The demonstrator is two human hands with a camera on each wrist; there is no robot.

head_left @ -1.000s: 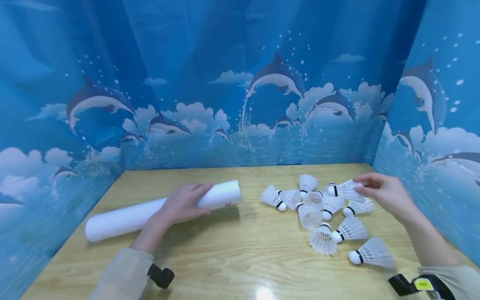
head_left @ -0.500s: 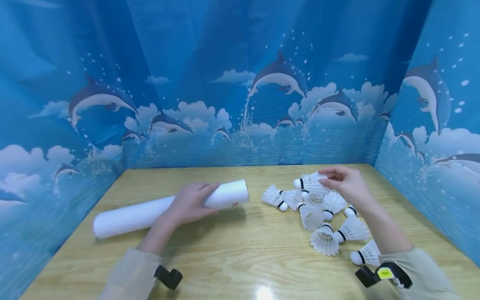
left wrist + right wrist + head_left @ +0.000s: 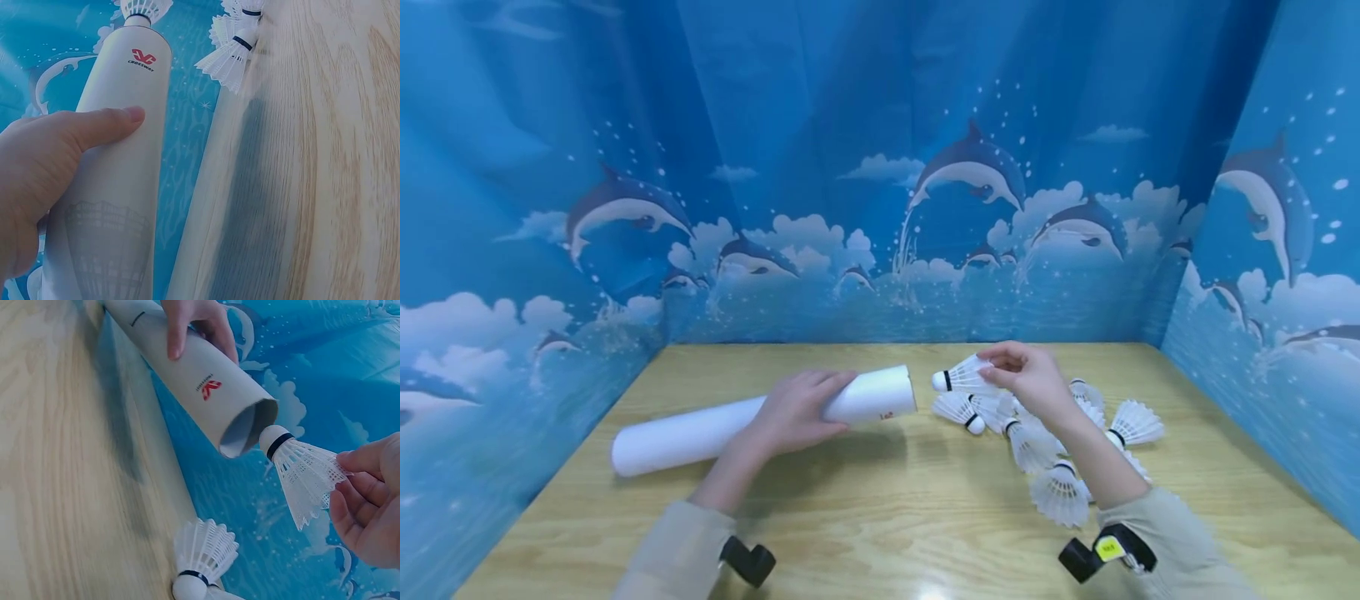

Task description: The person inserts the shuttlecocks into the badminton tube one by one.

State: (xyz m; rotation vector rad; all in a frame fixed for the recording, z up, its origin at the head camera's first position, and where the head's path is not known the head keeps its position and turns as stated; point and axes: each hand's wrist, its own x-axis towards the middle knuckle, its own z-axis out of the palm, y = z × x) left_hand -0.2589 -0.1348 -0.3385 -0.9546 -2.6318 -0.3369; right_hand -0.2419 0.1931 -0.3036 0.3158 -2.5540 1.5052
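My left hand (image 3: 805,410) grips a white cardboard shuttlecock tube (image 3: 692,435) near its right end, thumb on the near side. The tube lies slanted, its right end lifted off the table. In the right wrist view the tube's open mouth (image 3: 232,434) faces the right hand. A white shuttlecock (image 3: 958,377) with a black band hangs from my right hand (image 3: 1028,379), which pinches its skirt edge. Its cork points at the mouth, just outside it. Below and to the right lies a pile of similar shuttlecocks (image 3: 1030,442), partly hidden by the right forearm.
Everything rests on a light wooden table (image 3: 880,517). A blue curtain (image 3: 820,208) printed with dolphins hangs along its back and sides. Each wrist carries a black camera mount, such as the right one (image 3: 1108,550).
My right hand has carried the shuttlecock leftward from the pile's right side to near the tube's mouth. The left hand keeps its grip on the tube, which sits slightly further right in view.
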